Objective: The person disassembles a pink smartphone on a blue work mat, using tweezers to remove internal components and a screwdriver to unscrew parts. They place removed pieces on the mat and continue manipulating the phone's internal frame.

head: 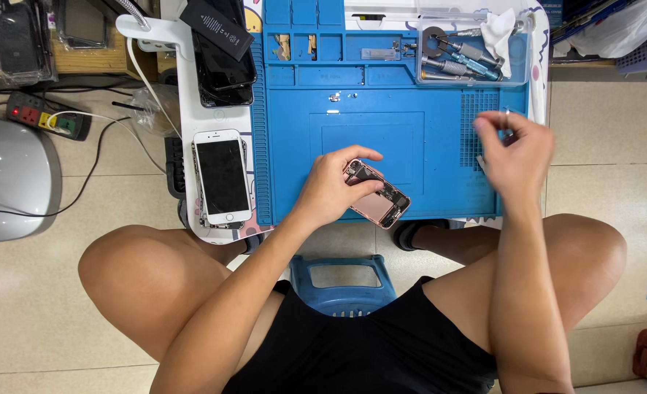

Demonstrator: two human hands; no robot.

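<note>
Your left hand (330, 191) grips the opened pink phone body (379, 197) by its edges; it is likely light, stiff and fragile inside. Your right hand (517, 157) pinches a small metal part (505, 114).

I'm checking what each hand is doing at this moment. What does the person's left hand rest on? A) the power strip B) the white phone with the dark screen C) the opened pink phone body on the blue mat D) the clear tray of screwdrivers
C: the left hand grips the opened pink phone body lying on the blue mat, apart from the white phone.

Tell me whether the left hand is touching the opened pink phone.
Touching: the head view shows the left hand with fingers resting on the opened pink phone.
</note>
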